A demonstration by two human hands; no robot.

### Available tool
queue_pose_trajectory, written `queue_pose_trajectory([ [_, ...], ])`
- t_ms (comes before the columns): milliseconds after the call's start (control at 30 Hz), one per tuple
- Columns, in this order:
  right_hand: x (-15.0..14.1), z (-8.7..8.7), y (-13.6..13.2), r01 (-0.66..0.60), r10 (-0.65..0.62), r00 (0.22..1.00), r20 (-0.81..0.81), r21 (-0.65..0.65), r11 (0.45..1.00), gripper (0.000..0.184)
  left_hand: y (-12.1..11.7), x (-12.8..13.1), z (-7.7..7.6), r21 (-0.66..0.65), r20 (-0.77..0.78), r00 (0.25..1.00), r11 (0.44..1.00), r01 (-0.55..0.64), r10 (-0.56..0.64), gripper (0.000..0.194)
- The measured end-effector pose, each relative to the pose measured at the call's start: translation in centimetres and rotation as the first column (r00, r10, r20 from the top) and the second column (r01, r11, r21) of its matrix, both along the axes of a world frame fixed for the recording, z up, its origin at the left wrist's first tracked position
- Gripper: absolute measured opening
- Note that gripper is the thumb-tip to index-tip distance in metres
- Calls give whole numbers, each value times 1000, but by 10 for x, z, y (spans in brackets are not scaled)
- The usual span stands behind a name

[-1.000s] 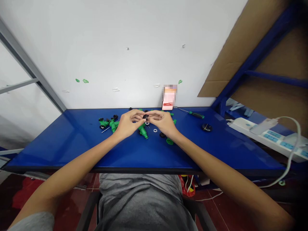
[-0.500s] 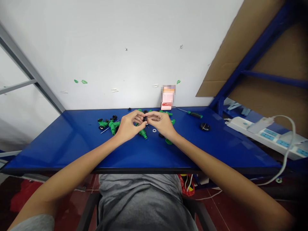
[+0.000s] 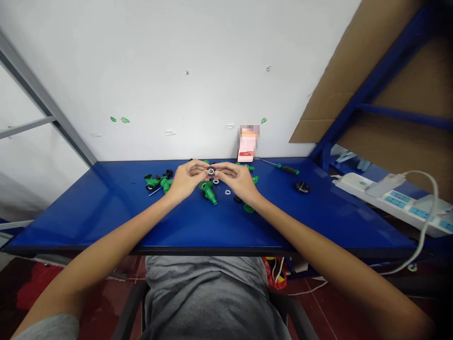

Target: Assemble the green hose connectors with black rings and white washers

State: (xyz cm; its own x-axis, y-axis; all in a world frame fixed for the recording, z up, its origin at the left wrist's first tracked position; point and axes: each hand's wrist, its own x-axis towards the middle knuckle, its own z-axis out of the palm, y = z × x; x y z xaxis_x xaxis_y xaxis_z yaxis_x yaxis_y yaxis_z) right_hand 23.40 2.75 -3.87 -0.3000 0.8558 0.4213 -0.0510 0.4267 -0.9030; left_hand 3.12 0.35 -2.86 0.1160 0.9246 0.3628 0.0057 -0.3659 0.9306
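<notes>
Between my two hands is a small black ring-shaped cap (image 3: 211,171) with a white ring inside, its opening turned toward me. My left hand (image 3: 188,179) pinches it from the left, and my right hand (image 3: 236,180) grips its other side. Just below lies a green plastic pipe fitting (image 3: 210,192) on the blue table. Two loose white rings, one (image 3: 227,192) near my right hand and one (image 3: 216,182) under the fingers, rest there too. Left of my left hand sit more green fittings (image 3: 165,183) with black caps. My fingers partly cover other green parts behind them.
A screwdriver (image 3: 288,168) and a round black object (image 3: 302,187) lie at the right of the blue table (image 3: 106,208). A lit phone (image 3: 247,146) leans on the wall. Beyond the right edge is a white power strip (image 3: 382,193) with a cable.
The black cap has been turned so its opening with the white ring faces me. Both hands stay in nearly the same place, still holding it.
</notes>
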Motion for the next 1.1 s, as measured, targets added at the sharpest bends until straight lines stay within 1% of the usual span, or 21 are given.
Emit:
queue_pose_trajectory([
  [167,-2,0,1,54,-54,999,-5,-3,999,40,-2,2,-2,52,-81,997,999,-5,9,28],
  [333,-1,1,1,10,-11,999,-41,-36,999,39,-5,2,-3,93,-129,992,996,-6,18,29],
  [533,1,0,3,21,-21,1000,-7,-47,999,36,-3,2,-5,116,-141,990,993,-1,18,28],
  [667,0,1,2,15,-16,1000,-21,-66,998,35,-4,2,-4,122,-151,988,992,-15,33,27],
  [867,-5,2,-2,-60,48,996,-80,-151,987,34,-6,3,-4,177,-178,983,984,-23,55,23],
  [1033,-9,-2,-5,-176,132,975,-178,-255,951,35,-6,4,-9,247,-207,976,969,-9,62,18],
  [1100,-9,-3,-5,-196,144,970,-198,-279,940,35,-8,5,-8,269,-222,973,963,-8,70,18],
])
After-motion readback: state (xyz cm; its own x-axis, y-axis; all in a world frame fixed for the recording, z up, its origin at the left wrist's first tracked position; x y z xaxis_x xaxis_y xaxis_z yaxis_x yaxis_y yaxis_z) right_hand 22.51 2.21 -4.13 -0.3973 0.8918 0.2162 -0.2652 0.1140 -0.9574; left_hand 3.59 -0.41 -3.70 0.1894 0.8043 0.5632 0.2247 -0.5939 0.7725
